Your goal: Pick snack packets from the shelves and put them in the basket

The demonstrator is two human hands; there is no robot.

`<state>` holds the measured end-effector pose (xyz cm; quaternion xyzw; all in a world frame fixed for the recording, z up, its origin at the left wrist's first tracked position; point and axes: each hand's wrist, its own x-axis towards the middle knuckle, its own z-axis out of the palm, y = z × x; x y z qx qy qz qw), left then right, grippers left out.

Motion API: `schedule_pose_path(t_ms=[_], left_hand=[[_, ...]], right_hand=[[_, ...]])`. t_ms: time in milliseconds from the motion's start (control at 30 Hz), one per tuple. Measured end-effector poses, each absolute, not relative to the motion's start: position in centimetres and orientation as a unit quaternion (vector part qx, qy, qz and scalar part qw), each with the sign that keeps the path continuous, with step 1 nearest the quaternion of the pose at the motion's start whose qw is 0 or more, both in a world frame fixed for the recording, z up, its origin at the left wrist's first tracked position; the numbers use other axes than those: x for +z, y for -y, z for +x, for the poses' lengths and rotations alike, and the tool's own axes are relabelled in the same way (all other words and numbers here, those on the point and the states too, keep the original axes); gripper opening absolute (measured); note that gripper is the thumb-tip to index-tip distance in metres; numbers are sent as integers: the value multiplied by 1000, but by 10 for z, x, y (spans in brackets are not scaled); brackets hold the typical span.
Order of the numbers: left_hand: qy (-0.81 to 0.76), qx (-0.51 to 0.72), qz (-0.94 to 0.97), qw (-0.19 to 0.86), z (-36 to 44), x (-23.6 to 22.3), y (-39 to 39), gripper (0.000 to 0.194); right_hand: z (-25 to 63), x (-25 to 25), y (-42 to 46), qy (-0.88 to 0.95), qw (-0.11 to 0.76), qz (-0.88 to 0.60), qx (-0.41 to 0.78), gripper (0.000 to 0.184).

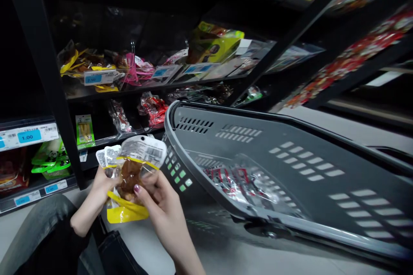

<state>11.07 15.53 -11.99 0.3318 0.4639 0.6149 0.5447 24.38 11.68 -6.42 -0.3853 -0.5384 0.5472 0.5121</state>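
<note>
On my head feed, the front pack [131, 178] is up in the air between both hands, just left of the basket's [274, 126] left end and near the front edge of the bottom shelf [108, 139]. My left hand [100, 184] pinches its left side, with the back packs [106, 154] fanned behind; that part is overlapped and dim, so I can't count them for certain. My right hand [163, 197] pinches the right side, thumb pressed on the front face, fingers curled behind.

As for progress, I'd judge these packs gripped and clear of the shelves, yet not in the basket: they hang outside its rim. Some red-and-white packs [241, 176] already lie inside, toward its left end. Similar yellow packs [88, 60] sit at the middle shelf's [145, 88] left end, around the price tag [97, 78].
</note>
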Motion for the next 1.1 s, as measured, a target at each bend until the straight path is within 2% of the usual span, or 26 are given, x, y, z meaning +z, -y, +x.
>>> schedule_pose_path(t_ms=[167,567,933,1100], left_hand=[[-445,609,346,558,111,-117,-156,33],[-438,589,346,585,109,-117,-154,39],[-435,602,322,587,112,-116,-148,64],[-442,604,317,582,113,-113,-149,61]], right_hand=[[242,-56,-108,527,565,-359,523,19],[244,-56,-110,553,575,-413,439,19],[247,-56,-112,552,568,-419,443,19],[247,-55,-112,546,567,-426,446,20]])
